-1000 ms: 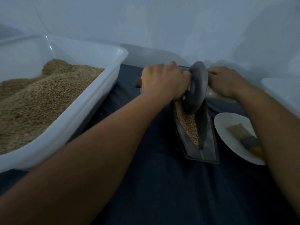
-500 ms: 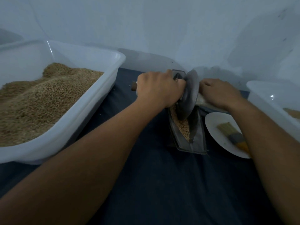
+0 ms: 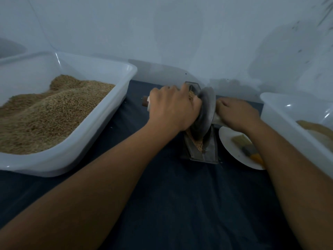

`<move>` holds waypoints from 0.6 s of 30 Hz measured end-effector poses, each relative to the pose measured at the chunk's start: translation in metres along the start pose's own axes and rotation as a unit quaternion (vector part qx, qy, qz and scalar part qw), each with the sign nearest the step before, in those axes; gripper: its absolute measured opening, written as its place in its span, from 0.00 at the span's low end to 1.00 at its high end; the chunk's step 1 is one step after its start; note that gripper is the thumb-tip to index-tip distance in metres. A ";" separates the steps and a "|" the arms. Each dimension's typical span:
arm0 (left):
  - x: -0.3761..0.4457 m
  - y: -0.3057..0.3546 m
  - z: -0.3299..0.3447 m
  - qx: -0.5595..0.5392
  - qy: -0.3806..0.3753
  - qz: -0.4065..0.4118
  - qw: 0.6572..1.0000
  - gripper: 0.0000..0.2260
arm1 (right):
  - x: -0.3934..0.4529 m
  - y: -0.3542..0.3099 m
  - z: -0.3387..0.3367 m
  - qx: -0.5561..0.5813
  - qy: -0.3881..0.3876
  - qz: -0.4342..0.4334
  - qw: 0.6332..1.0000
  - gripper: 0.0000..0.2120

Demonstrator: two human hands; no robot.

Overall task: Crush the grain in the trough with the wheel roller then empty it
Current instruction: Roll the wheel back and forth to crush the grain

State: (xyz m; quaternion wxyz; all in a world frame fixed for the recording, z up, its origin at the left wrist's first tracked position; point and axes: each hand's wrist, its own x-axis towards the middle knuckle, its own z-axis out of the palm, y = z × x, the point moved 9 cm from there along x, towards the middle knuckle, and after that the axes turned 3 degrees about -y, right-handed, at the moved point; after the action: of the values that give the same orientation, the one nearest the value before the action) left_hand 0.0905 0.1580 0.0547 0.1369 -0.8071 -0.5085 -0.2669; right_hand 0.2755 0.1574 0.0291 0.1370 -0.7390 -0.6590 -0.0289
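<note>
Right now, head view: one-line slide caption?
Both hands, left and right, grip the grey disc-shaped wheel roller standing in the narrow metal trough of tan grain.

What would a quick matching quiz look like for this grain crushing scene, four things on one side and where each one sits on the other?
Things:
1. wheel roller
2. brush
3. big tub
4. left hand

Places:
A. on the white plate
B. far left, heaped with grain
C. standing in the trough
D. gripping the roller's handle

Pairs: 1-C, 2-A, 3-B, 4-D
</note>
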 end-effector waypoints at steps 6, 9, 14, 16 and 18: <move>-0.012 0.007 -0.011 0.024 0.017 0.006 1.000 0.20 | -0.015 -0.003 -0.003 0.004 0.012 -0.010 1.000 0.35; -0.010 0.004 -0.009 0.016 0.012 0.006 1.000 0.21 | -0.019 -0.005 -0.006 -0.010 0.017 0.000 1.000 0.35; -0.002 -0.001 0.001 -0.011 0.004 0.017 1.000 0.21 | -0.024 -0.007 -0.010 -0.046 0.032 0.020 0.998 0.32; 0.002 -0.005 0.008 -0.027 -0.005 0.020 0.999 0.21 | -0.026 -0.008 -0.012 -0.057 0.040 0.028 0.997 0.29; 0.004 -0.010 0.014 -0.044 -0.013 0.021 0.999 0.22 | -0.026 -0.012 -0.015 -0.065 0.050 0.030 0.996 0.29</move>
State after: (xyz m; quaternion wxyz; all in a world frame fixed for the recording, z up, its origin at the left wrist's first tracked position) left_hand 0.0869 0.1726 0.0446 0.1003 -0.8264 -0.4809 -0.2750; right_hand 0.2625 0.1298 0.0400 0.1221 -0.7634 -0.6255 -0.1049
